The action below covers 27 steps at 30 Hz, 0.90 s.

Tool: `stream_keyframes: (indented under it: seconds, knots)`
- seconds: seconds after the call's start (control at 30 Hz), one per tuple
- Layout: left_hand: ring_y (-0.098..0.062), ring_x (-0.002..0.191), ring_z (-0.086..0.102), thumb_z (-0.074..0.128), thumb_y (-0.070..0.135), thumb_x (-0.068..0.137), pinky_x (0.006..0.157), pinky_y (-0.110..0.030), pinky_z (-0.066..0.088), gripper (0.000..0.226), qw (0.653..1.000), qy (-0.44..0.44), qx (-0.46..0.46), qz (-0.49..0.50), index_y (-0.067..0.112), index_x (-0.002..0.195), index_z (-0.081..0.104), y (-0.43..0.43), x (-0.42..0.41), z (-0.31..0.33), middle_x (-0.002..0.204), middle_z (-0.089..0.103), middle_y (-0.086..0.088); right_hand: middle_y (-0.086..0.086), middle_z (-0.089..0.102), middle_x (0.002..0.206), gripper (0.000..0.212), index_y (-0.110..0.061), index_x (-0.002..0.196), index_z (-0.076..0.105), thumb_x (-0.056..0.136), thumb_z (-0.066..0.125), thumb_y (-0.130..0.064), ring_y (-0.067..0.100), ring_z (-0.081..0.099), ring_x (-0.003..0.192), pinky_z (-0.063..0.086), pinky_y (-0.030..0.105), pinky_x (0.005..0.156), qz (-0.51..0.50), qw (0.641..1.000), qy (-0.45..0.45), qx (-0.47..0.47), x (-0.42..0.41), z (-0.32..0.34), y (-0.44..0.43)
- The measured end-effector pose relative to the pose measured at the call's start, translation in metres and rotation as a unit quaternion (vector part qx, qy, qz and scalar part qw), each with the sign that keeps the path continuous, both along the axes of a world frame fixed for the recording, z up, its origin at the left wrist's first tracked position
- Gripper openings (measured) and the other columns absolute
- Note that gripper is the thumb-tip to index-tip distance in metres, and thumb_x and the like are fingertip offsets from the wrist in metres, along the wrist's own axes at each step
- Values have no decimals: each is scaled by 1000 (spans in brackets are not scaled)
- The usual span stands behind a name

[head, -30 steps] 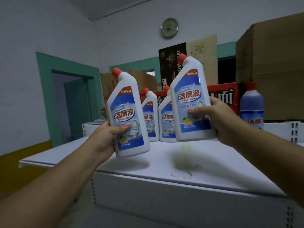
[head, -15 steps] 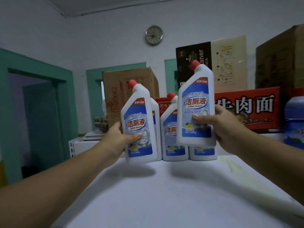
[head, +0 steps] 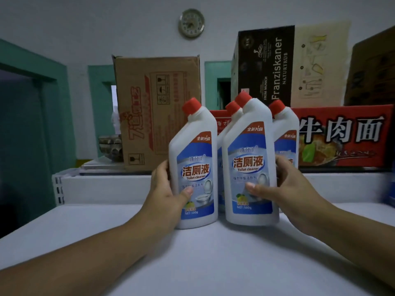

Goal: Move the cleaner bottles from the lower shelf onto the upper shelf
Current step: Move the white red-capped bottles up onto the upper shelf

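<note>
Two white toilet cleaner bottles with red caps and blue labels stand on the white upper shelf top (head: pixel 192 263). My left hand (head: pixel 164 195) grips the left bottle (head: pixel 194 150) by its side. My right hand (head: pixel 286 189) grips the right bottle (head: pixel 250 150). Both bottles are upright with their bases on the shelf surface. Right behind them stand two more bottles of the same kind (head: pixel 284 124), mostly hidden. The lower shelf is out of view.
Behind the bottles stand a brown cardboard box (head: pixel 158 112), a red noodle carton (head: pixel 342 137) and a black Franziskaner box (head: pixel 265 65). A blurred blue bottle (head: pixel 390 189) sits at the far right edge. A green door frame is at left.
Both hands have lowered their bottles from the air onto the shelf top, in front of the two standing bottles. The camera has moved closer.
</note>
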<state>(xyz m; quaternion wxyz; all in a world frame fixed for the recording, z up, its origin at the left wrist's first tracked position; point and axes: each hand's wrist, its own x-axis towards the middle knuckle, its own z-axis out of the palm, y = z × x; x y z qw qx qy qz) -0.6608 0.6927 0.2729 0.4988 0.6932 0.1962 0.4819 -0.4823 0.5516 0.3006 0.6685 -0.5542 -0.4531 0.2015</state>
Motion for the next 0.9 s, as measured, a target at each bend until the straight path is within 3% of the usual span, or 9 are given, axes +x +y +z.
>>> stream_keyframes:
  seconds: [0.1,0.17,0.3,0.47,0.6,0.67,0.8,0.9]
  knots:
    - [-17,116,55,87,22,59,93,-41,52,91,998,46,20,31,43,126,29,-3,1,-5,131,48,4,-6,69,101,58,-33,100,56,47,78,-20,17,67,93,58,38,76,-9,1000,-20,-2,-2,-6,5]
    - [-14,114,54,89,20,54,94,-38,51,102,994,91,24,49,43,129,24,-5,2,-5,130,48,5,-8,69,98,57,-34,99,57,47,78,-22,15,68,92,58,32,71,-16,999,-29,-1,-2,-7,5]
    - [-1,95,55,79,3,69,72,-16,49,79,993,108,16,34,34,121,28,-7,-3,-1,107,53,18,-18,65,96,53,-37,101,57,52,77,-34,5,62,89,53,23,69,-64,988,-126,-58,-1,-5,-3]
    - [3,91,53,73,6,77,70,-11,45,76,989,140,33,35,32,128,23,-11,-8,1,107,51,20,-23,60,93,47,-41,103,50,65,78,-39,2,59,88,51,19,71,-93,948,-264,-152,0,3,-17]
    - [-7,100,54,71,7,79,81,-21,46,85,987,151,34,42,27,140,16,-15,-8,2,119,49,10,-12,59,116,65,-33,125,41,72,78,-31,12,58,106,53,34,91,-113,928,-299,-190,-3,0,-17]
    - [-9,103,53,71,6,79,84,-24,45,87,987,154,33,42,26,142,14,-16,-7,2,122,48,7,-10,58,122,65,-32,127,39,74,77,-32,10,55,107,52,33,91,-121,925,-312,-179,-5,-5,-12]
    - [-2,94,54,70,6,79,72,-13,45,85,987,152,34,37,25,141,15,-14,-6,0,118,47,10,-13,52,127,69,-32,134,33,77,72,-37,4,47,106,48,29,90,-125,913,-348,-174,-5,-11,-2]
    - [-8,103,52,71,8,79,80,-20,45,85,986,158,35,32,24,140,15,-11,-5,-1,121,47,8,-12,51,131,76,-32,140,27,77,70,-38,8,50,113,49,33,95,-121,912,-346,-183,-4,-13,-2]
